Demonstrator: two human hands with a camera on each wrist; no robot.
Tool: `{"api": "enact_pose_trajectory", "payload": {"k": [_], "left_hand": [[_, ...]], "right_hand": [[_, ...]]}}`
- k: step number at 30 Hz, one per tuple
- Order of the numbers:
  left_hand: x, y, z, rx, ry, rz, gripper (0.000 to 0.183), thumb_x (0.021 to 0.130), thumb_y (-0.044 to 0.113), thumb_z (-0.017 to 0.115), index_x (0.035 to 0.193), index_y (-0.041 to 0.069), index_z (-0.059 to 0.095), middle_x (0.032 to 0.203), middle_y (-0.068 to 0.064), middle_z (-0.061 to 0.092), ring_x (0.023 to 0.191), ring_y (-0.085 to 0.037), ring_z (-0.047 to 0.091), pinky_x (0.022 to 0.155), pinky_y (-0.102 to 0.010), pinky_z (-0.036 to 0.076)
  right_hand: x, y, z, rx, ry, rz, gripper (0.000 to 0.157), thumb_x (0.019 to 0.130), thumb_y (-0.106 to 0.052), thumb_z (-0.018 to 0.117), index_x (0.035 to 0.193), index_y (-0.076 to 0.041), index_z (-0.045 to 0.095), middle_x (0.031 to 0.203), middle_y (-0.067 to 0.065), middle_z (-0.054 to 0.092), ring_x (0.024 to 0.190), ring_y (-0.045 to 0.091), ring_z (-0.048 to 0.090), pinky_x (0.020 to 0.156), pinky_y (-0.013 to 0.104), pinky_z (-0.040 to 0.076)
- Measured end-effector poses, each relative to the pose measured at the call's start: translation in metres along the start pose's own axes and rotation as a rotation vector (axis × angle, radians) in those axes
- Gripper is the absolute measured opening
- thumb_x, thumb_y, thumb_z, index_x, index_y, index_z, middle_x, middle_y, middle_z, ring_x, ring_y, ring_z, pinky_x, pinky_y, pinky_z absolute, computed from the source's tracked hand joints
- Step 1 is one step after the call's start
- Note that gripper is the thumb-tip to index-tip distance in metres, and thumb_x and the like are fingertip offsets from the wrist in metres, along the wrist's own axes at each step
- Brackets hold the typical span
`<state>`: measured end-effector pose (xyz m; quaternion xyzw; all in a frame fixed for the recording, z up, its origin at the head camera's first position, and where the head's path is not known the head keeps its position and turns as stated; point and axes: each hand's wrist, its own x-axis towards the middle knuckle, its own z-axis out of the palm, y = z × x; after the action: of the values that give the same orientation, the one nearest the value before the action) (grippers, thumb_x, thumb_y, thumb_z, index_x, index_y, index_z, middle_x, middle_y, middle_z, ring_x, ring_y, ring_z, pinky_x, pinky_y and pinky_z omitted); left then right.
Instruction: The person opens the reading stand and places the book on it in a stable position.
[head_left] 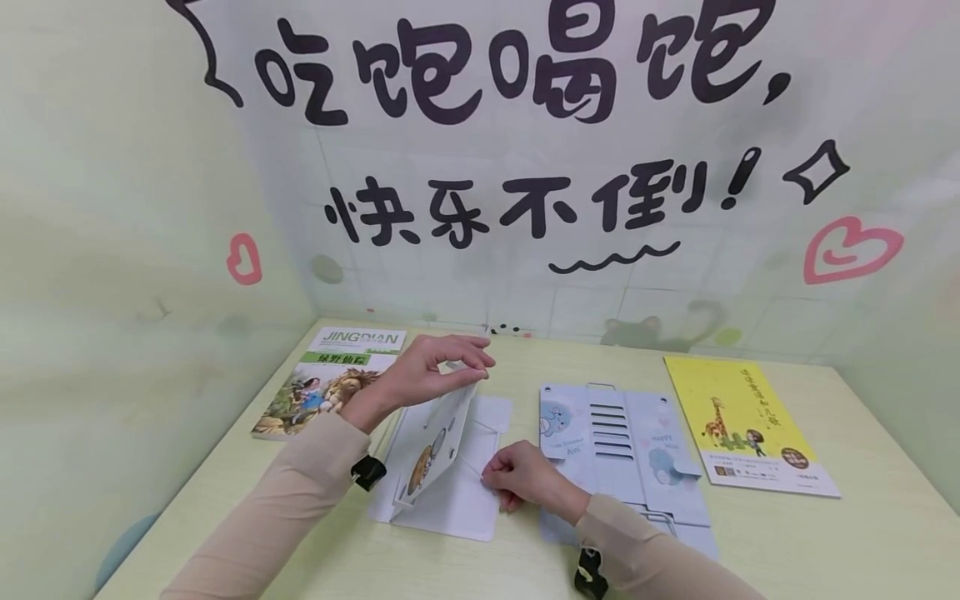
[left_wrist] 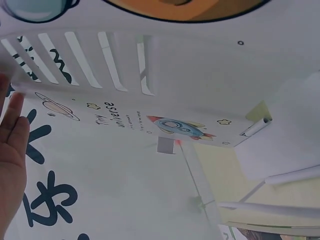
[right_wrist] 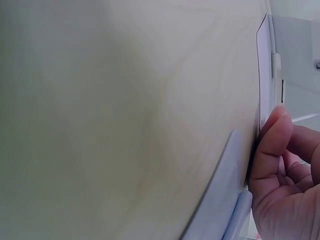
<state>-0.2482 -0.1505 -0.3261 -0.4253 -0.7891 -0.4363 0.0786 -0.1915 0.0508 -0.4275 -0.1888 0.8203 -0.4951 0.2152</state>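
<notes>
A white book stand with cartoon space prints lies at the centre of the table, its slotted panel tilted up from the flat base. My left hand holds that panel by its top edge, thumb on the near side. In the left wrist view the panel shows slots, a rocket and "Tiny universe" lettering, with the fingers at its far left edge. Down at the base's right edge, my right hand pinches a thin white wire leg. The right wrist view shows thumb and fingertips meeting at the base edge.
A pale blue book stand lies flat just right of my right hand. Beyond it is a yellow book with a giraffe. An illustrated book lies at the back left, partly behind my left arm. Walls with printed lettering enclose the table.
</notes>
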Motion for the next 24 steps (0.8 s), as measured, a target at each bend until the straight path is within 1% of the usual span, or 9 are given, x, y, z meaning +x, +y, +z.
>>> {"api": "enact_pose_trajectory", "payload": {"k": [6, 13, 18, 21, 24], "left_hand": [[0.000, 0.001, 0.002, -0.004, -0.003, -0.013, 0.008, 0.086, 0.004, 0.066, 0.090, 0.007, 0.072, 0.103, -0.008, 0.071, 0.122, -0.026, 0.054, 0.104, -0.036, 0.041], [-0.001, -0.001, 0.003, -0.016, -0.003, -0.026, 0.009, 0.088, 0.005, 0.065, 0.090, 0.008, 0.072, 0.105, -0.007, 0.071, 0.124, -0.023, 0.052, 0.104, -0.033, 0.040], [-0.001, 0.000, 0.004, -0.033, 0.004, -0.045, 0.008, 0.088, 0.005, 0.065, 0.090, 0.008, 0.072, 0.105, -0.008, 0.071, 0.124, -0.024, 0.052, 0.105, -0.034, 0.040], [-0.001, -0.001, 0.005, -0.065, 0.011, -0.087, 0.009, 0.089, 0.006, 0.064, 0.091, 0.006, 0.072, 0.107, -0.009, 0.070, 0.125, -0.023, 0.051, 0.104, -0.033, 0.040], [-0.002, -0.003, 0.003, -0.118, 0.037, -0.150, 0.011, 0.090, 0.008, 0.063, 0.093, 0.003, 0.072, 0.110, -0.010, 0.069, 0.125, -0.020, 0.051, 0.101, -0.030, 0.043]], "right_hand": [[-0.001, 0.000, -0.001, 0.012, -0.003, 0.015, 0.010, 0.089, -0.005, 0.062, 0.083, 0.000, 0.067, 0.054, -0.002, 0.054, 0.043, 0.005, 0.050, 0.043, 0.018, 0.046], [-0.002, 0.001, -0.001, 0.024, -0.007, 0.012, 0.008, 0.088, -0.004, 0.062, 0.085, 0.001, 0.068, 0.056, -0.001, 0.056, 0.043, 0.005, 0.051, 0.043, 0.019, 0.047], [-0.007, -0.001, 0.000, 0.039, -0.002, -0.001, 0.011, 0.089, -0.005, 0.062, 0.094, 0.004, 0.067, 0.059, 0.001, 0.059, 0.045, 0.005, 0.052, 0.044, 0.020, 0.048], [-0.017, -0.003, 0.005, 0.096, 0.018, -0.028, 0.018, 0.087, -0.004, 0.062, 0.101, 0.007, 0.061, 0.062, 0.004, 0.059, 0.046, 0.006, 0.052, 0.044, 0.021, 0.049], [-0.029, -0.007, 0.014, 0.205, 0.046, -0.057, 0.022, 0.086, -0.002, 0.063, 0.104, 0.008, 0.055, 0.065, 0.006, 0.060, 0.047, 0.008, 0.053, 0.044, 0.022, 0.049]]}}
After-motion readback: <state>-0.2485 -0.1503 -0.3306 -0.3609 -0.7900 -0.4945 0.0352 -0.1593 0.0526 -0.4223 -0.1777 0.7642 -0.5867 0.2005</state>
